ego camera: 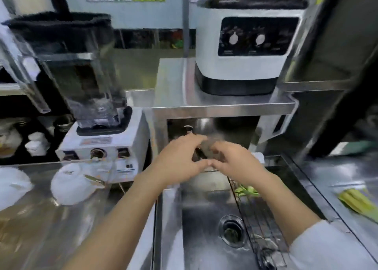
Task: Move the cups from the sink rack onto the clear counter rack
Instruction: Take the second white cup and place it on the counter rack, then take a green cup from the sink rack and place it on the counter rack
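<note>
We hold our 2 hands, left hand [180, 157] and right hand [235, 161], cupped around a blurred clear cup [208, 147] over the steel sink [204, 218], beside the wire sink rack [259, 218].

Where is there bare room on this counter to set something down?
Bare steel counter in front of the white lidded bowl, toward the near edge. The sink basin left of the wire rack is also open. It is crowded farther back, where the blender stands and both hands, left and right, meet.
</note>
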`<state>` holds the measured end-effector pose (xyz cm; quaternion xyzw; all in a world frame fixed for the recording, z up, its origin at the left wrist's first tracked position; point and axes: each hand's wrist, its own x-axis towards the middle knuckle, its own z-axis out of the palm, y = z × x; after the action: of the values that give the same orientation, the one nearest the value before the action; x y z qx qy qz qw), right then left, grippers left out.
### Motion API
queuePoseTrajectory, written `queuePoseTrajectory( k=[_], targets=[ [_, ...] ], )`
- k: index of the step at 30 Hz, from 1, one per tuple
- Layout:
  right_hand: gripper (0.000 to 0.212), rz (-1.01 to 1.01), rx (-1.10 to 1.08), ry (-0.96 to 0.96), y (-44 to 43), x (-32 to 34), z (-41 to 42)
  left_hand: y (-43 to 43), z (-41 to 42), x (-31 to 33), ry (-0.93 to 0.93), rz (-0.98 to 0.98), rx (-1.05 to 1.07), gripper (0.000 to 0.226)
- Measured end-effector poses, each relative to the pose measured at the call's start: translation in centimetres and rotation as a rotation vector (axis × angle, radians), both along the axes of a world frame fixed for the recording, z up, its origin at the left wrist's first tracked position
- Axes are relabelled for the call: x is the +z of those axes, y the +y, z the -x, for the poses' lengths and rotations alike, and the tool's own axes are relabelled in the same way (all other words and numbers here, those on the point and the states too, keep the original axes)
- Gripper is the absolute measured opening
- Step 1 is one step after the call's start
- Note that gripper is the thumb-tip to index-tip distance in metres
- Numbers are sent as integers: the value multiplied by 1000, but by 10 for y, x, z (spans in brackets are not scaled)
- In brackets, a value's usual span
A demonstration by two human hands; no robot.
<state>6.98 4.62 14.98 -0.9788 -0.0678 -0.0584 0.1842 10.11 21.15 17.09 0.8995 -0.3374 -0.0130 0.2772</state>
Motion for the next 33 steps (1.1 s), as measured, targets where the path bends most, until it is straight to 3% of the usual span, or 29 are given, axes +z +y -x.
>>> queuePoseTrajectory(
  k=[9, 15, 19, 22, 25, 33],
  targets=[
    [46, -242, -333, 150, -150, -74, 14, -132, -10, -71, 161, -106, -23, 59],
    [54, -223, -178, 384, -195, -122, 21, -185, -4, -128, 257, -377, -101, 70],
    [56, -190, -140, 439, -220, -146, 19, -207, 1, -162, 224, -426, -47, 41],
    [49, -192, -121, 402, -218, -150, 15, -202, 1, -169, 211, -308, 7, 20],
    [58, -254, -120, 410, -212, -150, 12, -200, 0, -170, 256, -141, 52, 16],
    [104, -434, 29, 268, -212, -118, 10, -190, 8, -122, 727, 577, 320, 19]
  ],
)
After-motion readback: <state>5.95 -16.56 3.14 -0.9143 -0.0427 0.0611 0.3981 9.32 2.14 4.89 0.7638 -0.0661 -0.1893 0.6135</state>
